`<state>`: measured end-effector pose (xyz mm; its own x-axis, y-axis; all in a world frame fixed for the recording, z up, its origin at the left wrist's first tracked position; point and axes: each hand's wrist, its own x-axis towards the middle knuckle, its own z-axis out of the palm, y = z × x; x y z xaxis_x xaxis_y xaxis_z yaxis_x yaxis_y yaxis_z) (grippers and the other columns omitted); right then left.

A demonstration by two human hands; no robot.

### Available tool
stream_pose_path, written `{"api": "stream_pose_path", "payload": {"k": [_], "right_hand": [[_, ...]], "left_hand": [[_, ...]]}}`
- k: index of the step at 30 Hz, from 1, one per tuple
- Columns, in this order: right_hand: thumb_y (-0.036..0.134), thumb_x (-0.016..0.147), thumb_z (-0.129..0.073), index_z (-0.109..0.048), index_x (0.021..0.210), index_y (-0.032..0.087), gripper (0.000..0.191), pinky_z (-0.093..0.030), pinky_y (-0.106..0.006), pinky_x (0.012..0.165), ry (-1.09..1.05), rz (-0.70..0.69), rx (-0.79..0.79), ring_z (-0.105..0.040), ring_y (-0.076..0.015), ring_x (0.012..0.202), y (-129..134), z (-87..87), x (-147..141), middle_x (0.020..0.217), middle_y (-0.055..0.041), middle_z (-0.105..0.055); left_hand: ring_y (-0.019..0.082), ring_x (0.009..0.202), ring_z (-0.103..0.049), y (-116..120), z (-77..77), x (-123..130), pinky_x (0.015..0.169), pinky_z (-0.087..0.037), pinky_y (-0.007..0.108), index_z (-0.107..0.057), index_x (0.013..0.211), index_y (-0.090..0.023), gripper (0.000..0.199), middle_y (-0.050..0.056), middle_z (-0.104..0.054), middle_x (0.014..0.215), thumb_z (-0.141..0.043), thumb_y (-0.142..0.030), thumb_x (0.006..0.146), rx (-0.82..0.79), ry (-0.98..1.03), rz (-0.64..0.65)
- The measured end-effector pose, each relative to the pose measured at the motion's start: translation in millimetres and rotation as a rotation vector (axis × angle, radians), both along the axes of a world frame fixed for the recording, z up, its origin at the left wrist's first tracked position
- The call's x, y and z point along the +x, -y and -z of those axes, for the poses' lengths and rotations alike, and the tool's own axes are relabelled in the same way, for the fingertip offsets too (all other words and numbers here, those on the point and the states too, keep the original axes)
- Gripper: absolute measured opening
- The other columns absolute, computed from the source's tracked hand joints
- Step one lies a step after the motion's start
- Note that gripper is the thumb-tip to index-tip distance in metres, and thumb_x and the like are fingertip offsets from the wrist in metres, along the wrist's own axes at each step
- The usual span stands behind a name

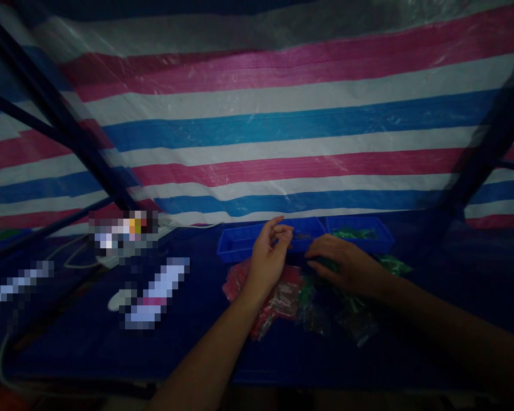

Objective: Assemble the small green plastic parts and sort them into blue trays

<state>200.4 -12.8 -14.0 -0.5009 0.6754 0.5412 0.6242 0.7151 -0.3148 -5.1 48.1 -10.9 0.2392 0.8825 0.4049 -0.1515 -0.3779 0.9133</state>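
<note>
Red plastic packets (289, 294) lie around left wrist, nearer than left hand (274, 245); clear packet (357, 325) nearer than right hand (345, 262). Blue tray (237, 245) far. Fingers curled both; can't tell if grasping.

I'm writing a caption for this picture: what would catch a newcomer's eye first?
The striped sheet, in pink, white and blue, fills the upper part of the view. Below it, the left hand and right hand are over a dark blue table, near two blue trays. Red plastic packets show on either side of the left wrist.
</note>
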Motion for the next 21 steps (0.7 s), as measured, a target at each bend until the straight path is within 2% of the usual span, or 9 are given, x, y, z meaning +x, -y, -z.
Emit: {"api": "stream_pose_path", "payload": {"k": [4, 10, 13, 15, 19, 21], "right_hand": [[0.036, 0.093, -0.072, -0.069, 0.124, 0.021, 0.034, -0.050, -0.044, 0.104, 0.055, -0.128, -0.167, -0.065, -0.0264, 0.115, 6, 2.8, -5, 0.123, -0.0109, -0.072], [0.020, 0.098, -0.061, -0.071, 0.117, 0.023, 0.021, -0.050, -0.040, 0.098, 0.056, -0.059, -0.242, -0.066, -0.0232, 0.107, 0, 12.6, -5, 0.111, -0.0072, -0.073], [0.026, 0.099, -0.062, -0.070, 0.116, 0.023, 0.019, -0.049, -0.041, 0.098, 0.065, -0.050, -0.272, -0.065, -0.0236, 0.106, 2, 8.8, -2, 0.110, -0.0072, -0.072], [0.040, 0.094, -0.071, -0.068, 0.122, 0.023, 0.033, -0.048, -0.043, 0.100, 0.066, -0.064, -0.293, -0.064, -0.0258, 0.110, 7, 4.0, -1, 0.115, -0.0085, -0.071], [0.065, 0.063, -0.089, -0.062, 0.134, 0.021, 0.088, -0.045, -0.049, 0.105, 0.120, -0.102, -0.270, -0.058, -0.0334, 0.117, 14, -2.0, -3, 0.126, -0.0123, -0.066], [0.068, 0.060, -0.089, -0.063, 0.133, 0.018, 0.092, -0.044, -0.051, 0.106, 0.150, -0.097, -0.252, -0.058, -0.0343, 0.115, 15, -1.6, -5, 0.124, -0.0133, -0.066]], "left_hand": [[0.021, 0.101, -0.067, 3, -1.2, 0, 0.079, -0.056, 0.030, -0.058, 0.133, -0.018, 0.041, 0.012, -0.069, 0.115, -0.066, -0.034, 0.096, 0.009, -0.029, 0.013], [0.021, 0.101, -0.068, 4, -1.2, 0, 0.078, -0.056, 0.030, -0.058, 0.132, -0.018, 0.040, 0.011, -0.070, 0.112, -0.065, -0.035, 0.097, 0.010, -0.061, 0.010], [0.021, 0.100, -0.068, 4, -1.6, 0, 0.078, -0.056, 0.030, -0.058, 0.132, -0.018, 0.039, 0.010, -0.071, 0.111, -0.065, -0.034, 0.097, 0.019, -0.070, 0.015], [0.020, 0.098, -0.068, 4, -2.4, 0, 0.077, -0.055, 0.030, -0.058, 0.131, -0.018, 0.037, 0.010, -0.071, 0.110, -0.064, -0.033, 0.098, 0.022, -0.071, 0.017], [0.020, 0.097, -0.067, 6, -4.2, 1, 0.075, -0.055, 0.029, -0.059, 0.129, -0.018, 0.035, 0.010, -0.071, 0.108, -0.064, -0.030, 0.097, 0.008, -0.065, 0.018], [0.020, 0.098, -0.067, 6, -4.8, 1, 0.075, -0.055, 0.028, -0.059, 0.130, -0.018, 0.035, 0.010, -0.070, 0.108, -0.064, -0.030, 0.097, -0.001, -0.064, 0.018]]}}
